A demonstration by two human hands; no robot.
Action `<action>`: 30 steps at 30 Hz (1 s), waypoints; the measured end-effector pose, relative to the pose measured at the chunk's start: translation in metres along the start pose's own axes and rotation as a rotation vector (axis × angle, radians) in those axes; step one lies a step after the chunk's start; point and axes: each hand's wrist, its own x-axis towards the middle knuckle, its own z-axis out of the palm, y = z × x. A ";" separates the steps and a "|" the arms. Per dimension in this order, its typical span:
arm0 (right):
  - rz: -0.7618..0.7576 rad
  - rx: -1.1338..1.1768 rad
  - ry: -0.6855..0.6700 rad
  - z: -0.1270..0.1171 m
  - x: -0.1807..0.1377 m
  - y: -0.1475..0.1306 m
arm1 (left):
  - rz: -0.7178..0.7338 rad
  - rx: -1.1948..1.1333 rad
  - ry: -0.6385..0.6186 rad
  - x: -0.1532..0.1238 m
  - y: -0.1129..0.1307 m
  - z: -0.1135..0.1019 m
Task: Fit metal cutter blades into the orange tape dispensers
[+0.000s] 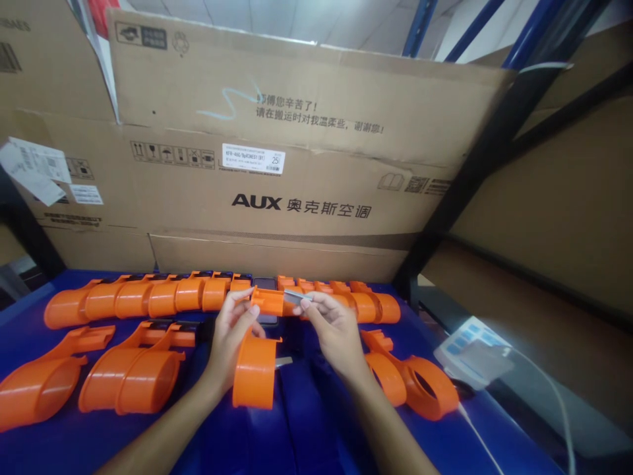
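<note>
An orange ring piece (pixel 254 373) is gripped by the curled fingers and thumb of the left hand (pixel 230 333). A grey strip (pixel 295 297) is pinched by the right hand (pixel 339 333), near the piece's upper end. Beyond both hands, a row of orange pieces (pixel 162 299) is seen.

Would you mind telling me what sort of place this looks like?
Probably a workshop or assembly bench, judging by the rows of orange plastic parts, the printed cardboard behind them and the dark metal frame.

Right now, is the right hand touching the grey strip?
Touching. The head view shows the right hand pinching one end of the grey strip, thumb against it.
</note>
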 end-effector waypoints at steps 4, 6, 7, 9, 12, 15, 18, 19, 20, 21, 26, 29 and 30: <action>-0.006 -0.037 -0.031 0.000 -0.001 -0.003 | -0.005 0.003 0.005 0.000 0.002 0.000; -0.011 -0.066 -0.054 0.000 -0.002 -0.005 | -0.022 -0.002 0.019 0.001 0.002 0.000; -0.014 -0.078 -0.062 -0.001 -0.001 -0.006 | -0.028 -0.003 0.025 0.001 0.002 0.000; -0.015 -0.090 -0.078 -0.002 -0.001 -0.008 | -0.033 -0.001 0.024 0.001 0.002 -0.001; -0.005 -0.104 -0.097 -0.003 0.000 -0.009 | -0.024 0.018 0.002 0.002 0.003 -0.003; -0.004 -0.156 -0.107 -0.004 -0.001 -0.011 | -0.020 0.039 -0.037 0.004 0.004 -0.005; -0.008 -0.173 -0.092 -0.003 -0.003 -0.011 | -0.030 0.047 -0.051 0.005 0.004 -0.005; -0.005 -0.161 -0.085 -0.002 -0.004 -0.010 | -0.033 0.050 -0.053 0.004 0.004 -0.004; 0.001 -0.147 -0.081 0.000 -0.004 -0.008 | -0.035 0.054 -0.058 0.003 0.003 -0.002; 0.008 -0.135 -0.079 0.001 -0.004 -0.006 | -0.035 0.056 -0.066 0.002 0.002 -0.001; 0.031 -0.069 -0.014 0.006 -0.005 0.000 | -0.017 0.041 -0.065 -0.001 -0.002 0.005; 0.015 -0.032 0.026 0.007 -0.006 -0.002 | 0.008 0.044 0.001 0.001 0.000 0.003; 0.003 -0.040 0.028 0.006 -0.007 -0.003 | 0.019 0.050 0.013 0.002 0.001 0.002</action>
